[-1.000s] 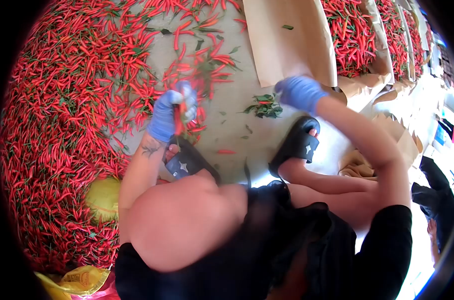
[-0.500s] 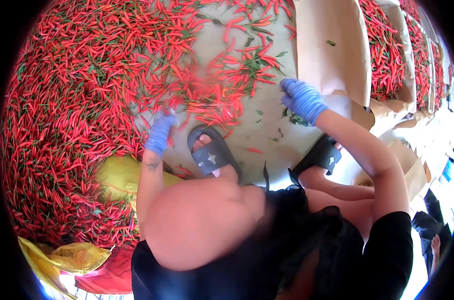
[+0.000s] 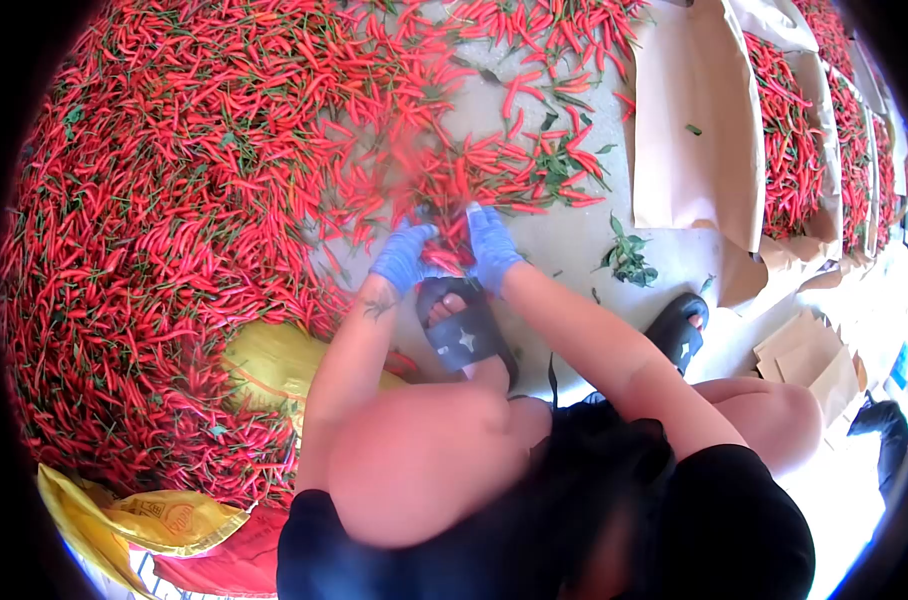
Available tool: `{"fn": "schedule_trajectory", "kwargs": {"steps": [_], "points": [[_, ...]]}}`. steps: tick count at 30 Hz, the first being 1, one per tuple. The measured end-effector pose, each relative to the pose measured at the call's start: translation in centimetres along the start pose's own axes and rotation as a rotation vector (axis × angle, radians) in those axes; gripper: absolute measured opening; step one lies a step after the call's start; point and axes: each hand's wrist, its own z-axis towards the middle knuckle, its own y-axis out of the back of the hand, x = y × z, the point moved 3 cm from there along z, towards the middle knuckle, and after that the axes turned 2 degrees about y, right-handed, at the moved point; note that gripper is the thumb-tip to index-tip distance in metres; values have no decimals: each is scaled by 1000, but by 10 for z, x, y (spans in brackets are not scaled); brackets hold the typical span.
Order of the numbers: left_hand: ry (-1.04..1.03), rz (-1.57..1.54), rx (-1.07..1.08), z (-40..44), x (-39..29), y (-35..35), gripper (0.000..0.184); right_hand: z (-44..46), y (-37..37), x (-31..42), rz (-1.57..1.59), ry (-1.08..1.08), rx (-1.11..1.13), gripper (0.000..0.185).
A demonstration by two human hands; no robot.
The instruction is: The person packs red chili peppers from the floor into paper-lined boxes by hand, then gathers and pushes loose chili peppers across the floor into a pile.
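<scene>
Both my hands wear blue gloves and are brought together near the front edge of a loose spread of red chili peppers. My left hand curls against a bunch of chili peppers from one side. From the other side my right hand presses on the same bunch, thumb and fingers turned inward. The bunch sits between the two palms, just above my sandal. Some fingertips are hidden by the peppers, and a smear blurs the peppers beyond.
A large heap of red chili peppers covers the left side. An open paper bag lies at the right, beside filled bags of peppers. Green leaves lie on the floor. A yellow sack rests by my left forearm.
My right hand has swung left from beside the leaf scraps to the peppers, uncovering the leaves. My left hand has moved right, and both now hold a bunch of chili peppers between them.
</scene>
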Motion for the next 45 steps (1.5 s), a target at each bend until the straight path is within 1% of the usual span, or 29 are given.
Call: {"fn": "schedule_trajectory", "kwargs": {"steps": [1,2,5,6,7,9,10,13,16,18,19,22,24,25,26,27,29,31,33,34,35,37,38,39,40,41,42,44,45], "points": [[94,-15,2,-3,-4,-5,28,-4,-14,23,90,-374,-117,39],[74,-98,125,-10,-7,-12,30,-10,-26,44,196,-413,-71,39],[-9,-138,134,20,6,-5,32,-4,-39,46,222,-426,58,44],[-177,19,67,-4,-6,-23,37,-16,-45,68,203,-467,20,46],[-189,23,75,-16,-7,-33,37,-25,-49,84,203,-452,24,46],[-393,-166,17,-41,-7,-43,40,-45,-51,108,290,-194,76,44],[-413,-122,-100,-61,-12,-56,43,-51,-50,114,293,-182,76,44],[-452,-61,21,-71,-9,-66,42,-66,-43,137,344,-19,99,46],[-499,146,-6,-106,-35,-104,44,-75,-36,172,393,130,155,47],[-699,248,81,-123,-55,-146,46,-79,-20,212,287,297,140,48],[-876,275,168,-127,-67,-168,47,-81,-9,238,115,396,86,49],[-936,326,487,-144,-98,-262,43,-66,38,309,228,768,96,49],[-1022,347,569,-133,-104,-337,39,-72,82,372,345,883,64,46],[-969,326,656,-123,-103,-379,37,-67,108,390,392,873,-5,44],[-1017,221,689,-114,-98,-420,34,-64,135,410,418,871,46,41],[-921,282,680,-93,-93,-459,34,-59,163,429,442,864,100,38],[-681,163,703,-92,-85,-517,37,-16,245,451,412,777,-159,35],[-432,164,603,-64,-81,-556,54,7,305,468,300,406,-188,37],[-412,199,657,-64,-80,-555,69,-13,316,487,-115,251,-464,34],[-376,199,657,-85,-82,-544,77,-10,337,493,-324,203,-497,32],[-365,342,619,-68,-76,-544,75,-4,362,497,-576,198,-502,29],[-871,678,603,-1,-53,-544,58,11,410,494,-1254,202,-492,26],[-947,1031,601,-5,-47,-534,49,22,429,485,-1596,209,-449,25],[-1010,1387,582,-16,-35,-518,41,35,450,468,-1777,247,-400,24],[-1086,1707,591,-26,-20,-511,32,1,423,463,-1602,197,-397,22],[-1151,2031,589,-33,-8,-507,25,-4,421,451,-1600,284,-318,21],[-1152,2032,587,-29,0,-500,25,1,425,438,-1571,269,-319,21],[-1709,2198,486,-19,15,-492,24,0,417,422,-1637,285,-395,22],[-1709,2201,476,-20,13,-492,24,-4,403,423,-1728,320,-479,24]]}}
